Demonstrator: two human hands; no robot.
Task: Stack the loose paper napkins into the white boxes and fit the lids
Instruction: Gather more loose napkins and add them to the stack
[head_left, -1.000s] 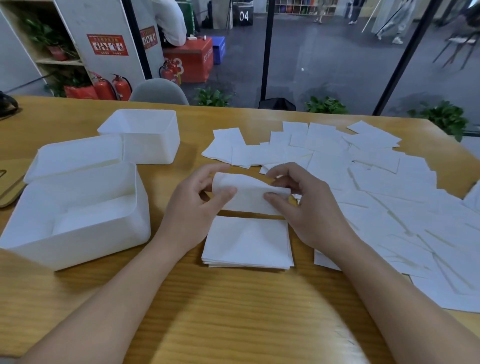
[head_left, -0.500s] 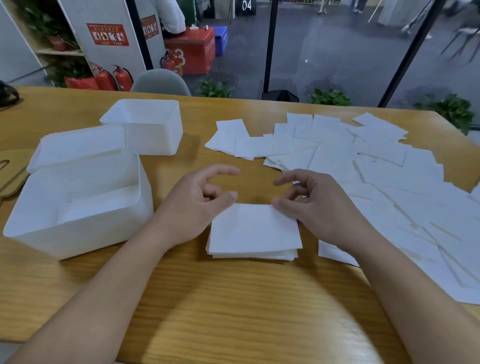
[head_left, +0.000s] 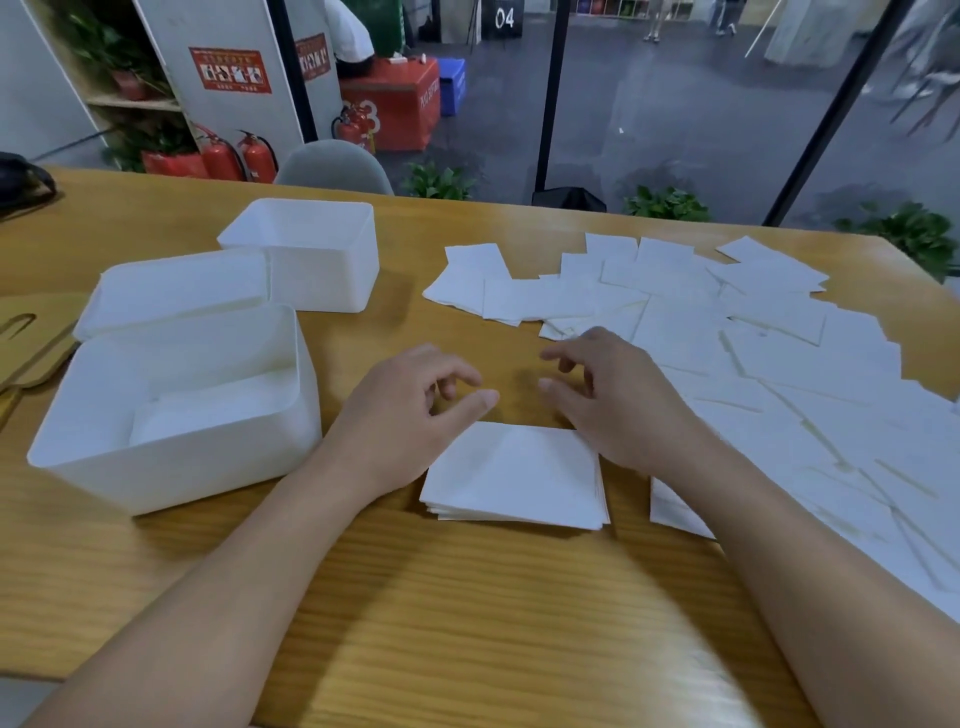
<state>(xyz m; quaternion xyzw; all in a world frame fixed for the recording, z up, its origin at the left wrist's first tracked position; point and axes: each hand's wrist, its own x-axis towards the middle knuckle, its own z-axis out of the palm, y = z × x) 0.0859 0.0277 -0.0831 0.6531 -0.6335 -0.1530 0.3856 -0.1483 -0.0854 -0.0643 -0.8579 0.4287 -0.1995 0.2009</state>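
A neat stack of white napkins (head_left: 514, 475) lies on the wooden table in front of me. My left hand (head_left: 405, 415) hovers at its far left corner, fingers loosely curled, holding nothing. My right hand (head_left: 613, 405) hovers at the far right corner, also empty. Many loose napkins (head_left: 753, 353) are spread across the right half of the table. To the left stands an open white box (head_left: 171, 410) with some napkins inside. A second white box (head_left: 311, 254) stands behind it, and a white lid (head_left: 171, 291) lies between them.
Wooden pieces (head_left: 26, 338) lie at the table's left edge, and a dark object (head_left: 21, 182) sits at the far left. A grey chair (head_left: 332, 166) stands beyond the table. Bare wood (head_left: 415, 597) stretches between me and the stack.
Both hands held one napkin above the stack, laid it on top and let go. They have since drawn slightly back and up from the stack, empty.
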